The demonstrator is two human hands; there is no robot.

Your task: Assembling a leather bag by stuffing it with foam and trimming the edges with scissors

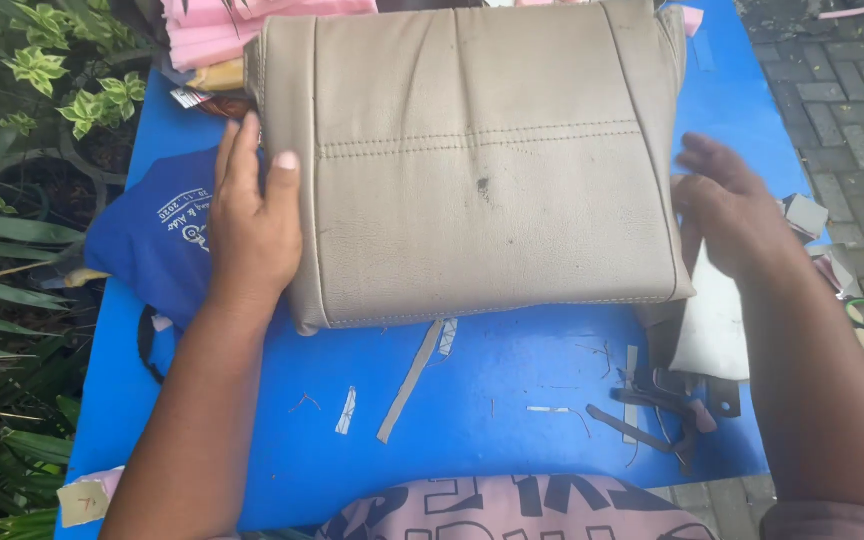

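Cover: a beige leatherette seat cover point(472, 150) lies flat on the blue table point(512, 400), filling the upper middle of the view, its far edge running out of the top.
Surface: smooth and faintly grained, with long vertical creases and soft dents.
Stitching: a double seam crosses it from side to side at mid-height; single seams run down near each side and along the near edge.
Marks: a small dark spot sits just below the cross seam, with a few finer specks under it.
Edges: the near left corner is rounded and puffy; a loose flap hangs off the near right corner.
Left hand: the left hand point(252, 225) lies flat on the cover's left edge, fingers together and stretched out, thumb resting on the leatherette.
Right hand: the right hand point(727, 205) is at the cover's right edge, fingers loosely apart and bent; whether they grip it I cannot tell.
Around: beige offcut strips point(410, 380) lie just below the cover, a blue printed cloth point(157, 240) beside the left hand, pink foam sheets point(217, 30) at the far left corner.
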